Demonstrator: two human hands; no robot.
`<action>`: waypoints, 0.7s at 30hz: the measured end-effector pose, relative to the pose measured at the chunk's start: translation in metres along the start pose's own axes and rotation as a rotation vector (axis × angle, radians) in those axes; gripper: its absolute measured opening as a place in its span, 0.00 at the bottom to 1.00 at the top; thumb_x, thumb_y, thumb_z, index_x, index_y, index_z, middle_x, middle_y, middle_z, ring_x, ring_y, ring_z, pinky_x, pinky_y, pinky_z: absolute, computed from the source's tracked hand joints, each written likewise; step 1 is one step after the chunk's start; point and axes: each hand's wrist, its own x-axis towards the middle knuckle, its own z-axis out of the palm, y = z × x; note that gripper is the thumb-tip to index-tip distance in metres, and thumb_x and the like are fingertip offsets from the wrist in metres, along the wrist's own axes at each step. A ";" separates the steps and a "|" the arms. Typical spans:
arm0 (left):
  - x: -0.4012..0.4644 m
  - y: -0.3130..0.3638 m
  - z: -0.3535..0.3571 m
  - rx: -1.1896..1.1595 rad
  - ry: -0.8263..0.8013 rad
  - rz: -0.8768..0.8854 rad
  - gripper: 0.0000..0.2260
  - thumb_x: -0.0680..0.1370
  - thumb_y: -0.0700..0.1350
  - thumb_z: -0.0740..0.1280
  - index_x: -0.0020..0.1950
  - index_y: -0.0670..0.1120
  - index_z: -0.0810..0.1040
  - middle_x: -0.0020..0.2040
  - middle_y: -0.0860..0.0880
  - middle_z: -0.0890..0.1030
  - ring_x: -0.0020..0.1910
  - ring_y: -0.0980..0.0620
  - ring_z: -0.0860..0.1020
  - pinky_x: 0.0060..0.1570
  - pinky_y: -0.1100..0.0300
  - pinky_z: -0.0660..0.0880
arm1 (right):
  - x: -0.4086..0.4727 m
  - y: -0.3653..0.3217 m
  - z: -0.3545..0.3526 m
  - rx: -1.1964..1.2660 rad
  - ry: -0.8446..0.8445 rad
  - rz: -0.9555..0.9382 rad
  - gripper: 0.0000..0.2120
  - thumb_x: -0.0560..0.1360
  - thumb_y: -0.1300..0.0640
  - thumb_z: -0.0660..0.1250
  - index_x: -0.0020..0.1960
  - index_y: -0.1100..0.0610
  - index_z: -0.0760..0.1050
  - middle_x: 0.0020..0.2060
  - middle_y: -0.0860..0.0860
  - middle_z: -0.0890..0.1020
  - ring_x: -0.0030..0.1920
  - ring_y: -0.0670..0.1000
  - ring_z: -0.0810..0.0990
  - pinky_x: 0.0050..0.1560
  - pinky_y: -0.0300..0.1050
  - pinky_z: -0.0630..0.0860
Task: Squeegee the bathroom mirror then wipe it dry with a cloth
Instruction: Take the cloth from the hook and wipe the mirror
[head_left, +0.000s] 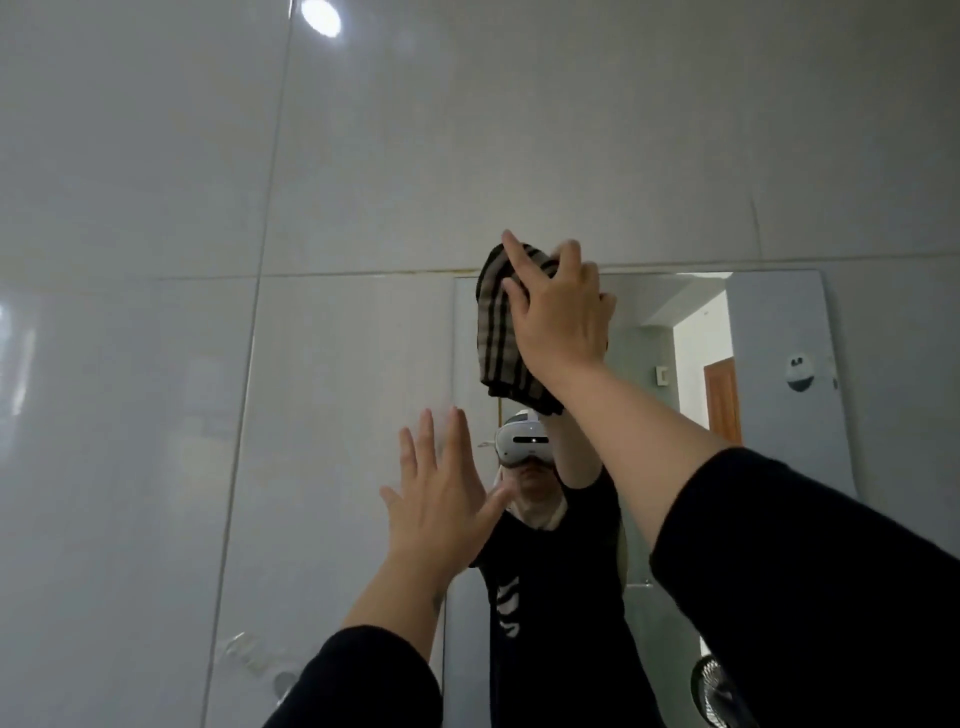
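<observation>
While only the head view is given, it shows enough to place the step: the right hand (558, 312) holds a dark brown cloth with pale stripes (496, 332) against the top left corner of the frameless rectangular wall mirror (779, 332), so the drying pass looks to be in hand and the squeegee part done. No squeegee shows anywhere in the picture. The grip of that hand is a loose one, with the thumb and fingers curled over the bunched upper fold of the cloth and the palm pressing it to the glass, while the lower half of the cloth hangs free below the wrist. The cloth's upper edge overlaps the mirror's top edge onto the glossy pale grey wall tiles (363, 156). The left hand (441, 493) holds nothing; its grip is wide, fingers straight and spread, and it lies at the mirror's left edge, seemingly braced flat there, though contact cannot be confirmed. Both arms wear black sleeves. The glass reflects the person in a white headset, a doorway and a wooden door.

As I judge it, the wipe is only beginning, since the cloth sits at the highest corner. The next move calls for firm, even pressure and a sweep across the top towards the right, then lower bands, keeping the hanging end from dragging wet streaks.
</observation>
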 end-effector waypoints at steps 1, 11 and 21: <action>0.002 -0.001 0.007 0.009 -0.027 0.005 0.47 0.70 0.72 0.59 0.73 0.58 0.30 0.77 0.51 0.33 0.76 0.47 0.34 0.67 0.32 0.54 | 0.010 -0.007 0.006 -0.032 -0.003 0.009 0.24 0.80 0.41 0.52 0.75 0.40 0.55 0.64 0.56 0.66 0.57 0.58 0.69 0.53 0.54 0.67; 0.007 -0.008 0.030 0.023 -0.023 0.007 0.55 0.65 0.74 0.62 0.70 0.56 0.23 0.73 0.52 0.24 0.72 0.50 0.26 0.67 0.30 0.49 | -0.022 -0.019 0.083 -0.304 0.060 -0.219 0.29 0.76 0.36 0.55 0.75 0.38 0.53 0.67 0.55 0.66 0.60 0.62 0.65 0.61 0.67 0.58; 0.004 -0.005 0.024 0.003 -0.061 -0.013 0.56 0.64 0.72 0.67 0.72 0.57 0.27 0.74 0.53 0.26 0.73 0.51 0.27 0.67 0.29 0.50 | -0.007 0.043 0.054 -0.340 0.034 -0.006 0.26 0.80 0.39 0.48 0.76 0.39 0.48 0.70 0.55 0.64 0.64 0.62 0.64 0.61 0.64 0.61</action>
